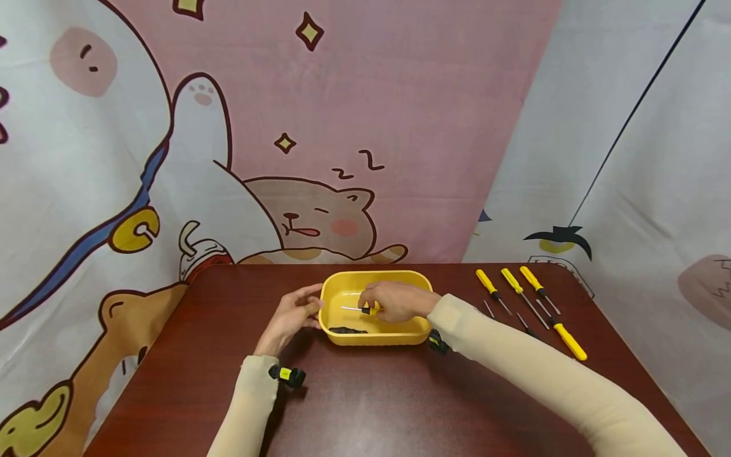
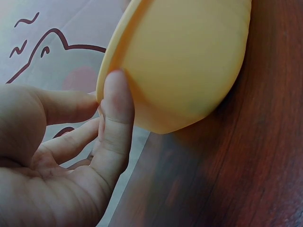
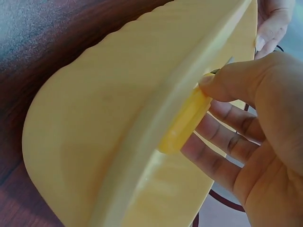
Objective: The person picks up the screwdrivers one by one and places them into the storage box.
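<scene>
A yellow plastic basin (image 1: 374,339) stands on the dark red-brown table. At its left end my left hand (image 1: 291,317) pinches the rim, thumb on one side and fingertips on the other, plain in the left wrist view. Inside the basin my right hand (image 1: 394,301) holds a screwdriver (image 3: 185,120) by its yellow handle. In the head view the metal shaft points left. A dark, narrow object (image 1: 347,330) lies at the basin's near left; its kind is too small to tell.
Several screwdrivers lie on the table's right side, among them a yellow one (image 1: 571,343) nearest the front and another (image 1: 487,282) farther back. My right forearm partly covers this group. A printed cloth (image 1: 434,127) hangs behind the table (image 1: 354,406).
</scene>
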Available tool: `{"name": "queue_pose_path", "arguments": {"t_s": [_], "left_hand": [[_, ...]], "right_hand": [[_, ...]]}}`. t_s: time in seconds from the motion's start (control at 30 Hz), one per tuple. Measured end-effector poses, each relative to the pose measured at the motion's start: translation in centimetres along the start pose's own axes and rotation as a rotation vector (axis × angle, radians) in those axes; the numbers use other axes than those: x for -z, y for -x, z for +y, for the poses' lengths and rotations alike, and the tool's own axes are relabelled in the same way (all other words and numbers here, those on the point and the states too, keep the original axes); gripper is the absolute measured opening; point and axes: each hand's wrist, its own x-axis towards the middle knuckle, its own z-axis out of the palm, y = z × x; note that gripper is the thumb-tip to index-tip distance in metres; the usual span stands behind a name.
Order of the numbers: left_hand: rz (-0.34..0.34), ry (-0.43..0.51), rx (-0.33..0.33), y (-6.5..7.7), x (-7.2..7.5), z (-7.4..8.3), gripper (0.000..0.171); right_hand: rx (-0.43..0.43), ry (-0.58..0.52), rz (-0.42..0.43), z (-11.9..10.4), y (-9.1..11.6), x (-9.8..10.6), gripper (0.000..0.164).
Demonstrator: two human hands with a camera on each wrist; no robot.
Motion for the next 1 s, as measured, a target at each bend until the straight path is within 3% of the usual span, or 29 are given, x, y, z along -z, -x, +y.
{"name": "queue_pose_path", "arguments": {"t_s": [1.0], "left_hand": [[-0.003,0.006,-0.006,0.0,0.1,0.1,0.047]], "right_hand": [[-0.031,-0.023,-0.142,-0.6,-2.3,0.1,0.036]]}}
